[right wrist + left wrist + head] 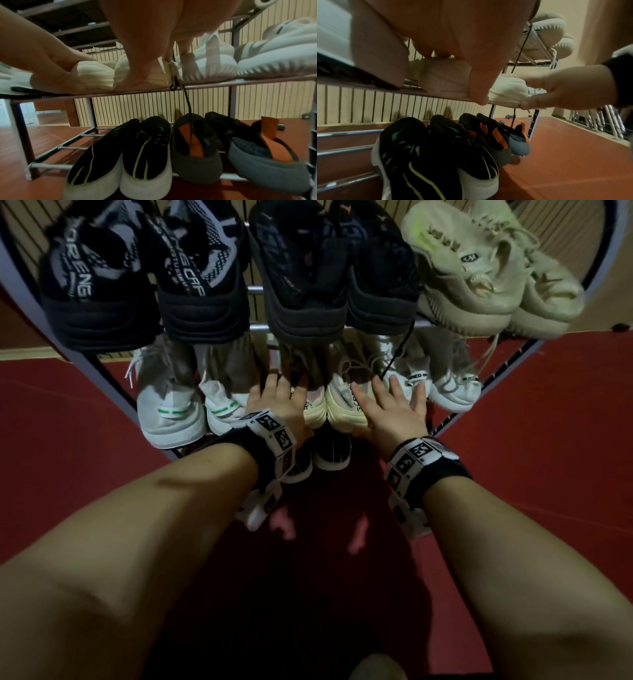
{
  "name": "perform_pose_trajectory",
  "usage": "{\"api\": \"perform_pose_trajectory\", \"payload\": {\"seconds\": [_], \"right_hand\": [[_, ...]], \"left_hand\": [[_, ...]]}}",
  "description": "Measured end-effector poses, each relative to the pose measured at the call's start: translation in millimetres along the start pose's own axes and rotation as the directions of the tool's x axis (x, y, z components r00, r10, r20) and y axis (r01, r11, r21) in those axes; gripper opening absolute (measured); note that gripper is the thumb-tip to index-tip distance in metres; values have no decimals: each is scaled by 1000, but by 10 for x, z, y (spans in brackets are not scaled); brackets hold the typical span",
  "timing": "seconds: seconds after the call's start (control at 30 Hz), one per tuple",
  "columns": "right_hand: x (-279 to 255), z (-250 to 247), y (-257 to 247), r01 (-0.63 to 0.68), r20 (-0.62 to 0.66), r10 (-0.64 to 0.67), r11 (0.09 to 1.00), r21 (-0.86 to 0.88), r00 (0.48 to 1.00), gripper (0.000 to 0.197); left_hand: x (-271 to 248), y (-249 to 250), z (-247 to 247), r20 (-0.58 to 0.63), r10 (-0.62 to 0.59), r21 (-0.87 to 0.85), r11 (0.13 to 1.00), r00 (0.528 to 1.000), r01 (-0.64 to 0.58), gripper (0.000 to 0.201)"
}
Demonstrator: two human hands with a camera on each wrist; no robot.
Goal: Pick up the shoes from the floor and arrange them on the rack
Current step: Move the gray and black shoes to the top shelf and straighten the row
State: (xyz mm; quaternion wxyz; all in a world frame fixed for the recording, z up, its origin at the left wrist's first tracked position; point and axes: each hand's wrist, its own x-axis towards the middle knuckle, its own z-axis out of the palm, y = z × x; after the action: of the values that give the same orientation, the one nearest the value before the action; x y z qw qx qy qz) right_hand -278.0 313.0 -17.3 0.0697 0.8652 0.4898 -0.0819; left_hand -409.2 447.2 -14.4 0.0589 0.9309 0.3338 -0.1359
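Note:
A cream pair stands heel-out in the middle of the rack's middle tier. My left hand holds the heel of the left cream shoe, fingers over its top and thumb down its side. My right hand holds the heel of the right cream shoe. Its fingers spread over the top and its thumb sits under the sole. Both shoes rest on the tier's front rail.
On the middle tier, white shoes with green tabs flank the cream pair on the left and a white pair on the right. The top tier holds three pairs. Black white-soled shoes and grey-orange shoes fill the bottom tier. A black lace dangles. The floor is red.

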Motion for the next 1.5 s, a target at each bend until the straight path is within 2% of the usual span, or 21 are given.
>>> {"api": "perform_pose_trajectory", "payload": {"seconds": [0.13, 0.37, 0.53, 0.67, 0.77, 0.87, 0.93, 1.03, 1.2, 1.33, 1.5], "right_hand": [[18, 32, 23, 10, -37, -9, 1000, 25, 999, 73], [13, 25, -2, -21, -19, 22, 1000, 21, 1000, 73], [-33, 35, -23, -54, -18, 56, 994, 90, 998, 75], [-140, 65, 36, -63, -90, 77, 986, 154, 993, 81], [-258, 123, 205, -147, -144, 175, 972, 184, 974, 82], [-379, 213, 440, -269, -215, 333, 922, 278, 918, 77], [-434, 265, 585, -350, -197, 429, 874, 338, 881, 76], [-444, 289, 739, -411, -114, 491, 817, 404, 864, 77], [-363, 297, 953, -375, -29, 431, 815, 442, 902, 75], [-287, 337, 1049, -305, -24, 358, 829, 469, 934, 69], [-184, 375, 1075, -236, -29, 317, 761, 605, 948, 68]], "left_hand": [[-4, -10, 11, 0, 12, -10, 1000, 1000, -12, 82], [-29, -4, -5, -16, 12, -12, 1000, 1000, -13, 80], [-72, 21, -12, -22, 0, -23, 1000, 1000, 0, 80], [-118, 120, -57, -39, -9, -53, 999, 999, 7, 79], [-162, 307, -130, -77, 78, -54, 995, 994, -82, 88], [-190, 610, -133, -133, 191, -39, 980, 973, -198, 96], [-186, 824, -64, -190, 243, -3, 969, 951, -248, 94], [-127, 1082, 42, -211, 258, 9, 965, 943, -262, 86], [36, 1456, 154, -191, 209, 58, 978, 959, -202, 84], [103, 1517, 144, -185, 165, 64, 986, 969, -156, 85], [156, 1524, 163, -235, 151, 45, 989, 960, -144, 73]]}}
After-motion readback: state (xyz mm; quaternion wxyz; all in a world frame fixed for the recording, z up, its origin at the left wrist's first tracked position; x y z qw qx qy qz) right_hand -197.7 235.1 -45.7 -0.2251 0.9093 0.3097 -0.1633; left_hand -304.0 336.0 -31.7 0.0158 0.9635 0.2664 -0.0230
